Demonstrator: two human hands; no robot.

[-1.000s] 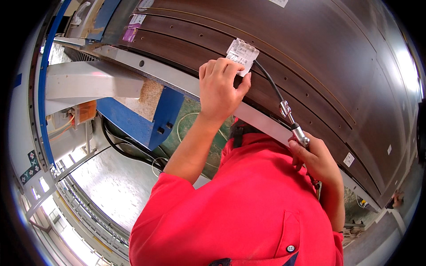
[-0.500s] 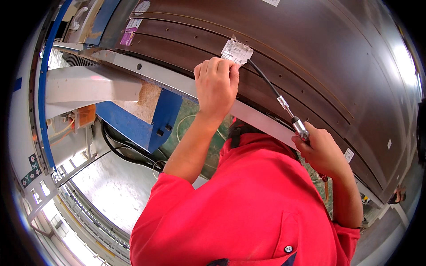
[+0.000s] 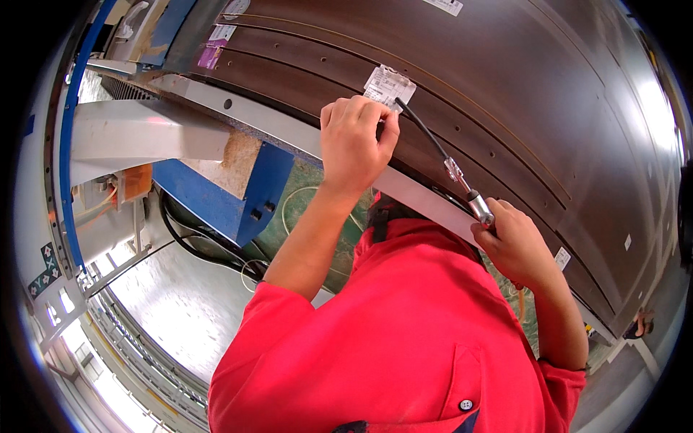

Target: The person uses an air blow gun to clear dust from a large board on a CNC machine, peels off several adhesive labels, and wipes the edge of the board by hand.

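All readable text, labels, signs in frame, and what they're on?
White label at left hand, on brown panel: too small to read.
Purple-and-white label, same panel: too small.
Other white labels, same panel: too small.
Green arrow sign, pale frame: lettering not copied.

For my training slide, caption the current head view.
Left hand at a white label against a brown panel, right hand holding a metal tool, black tube pointing at the label.

Head cam — fisheye, looking down, close over L grip (image 3: 359,143) & R grip (image 3: 511,242).
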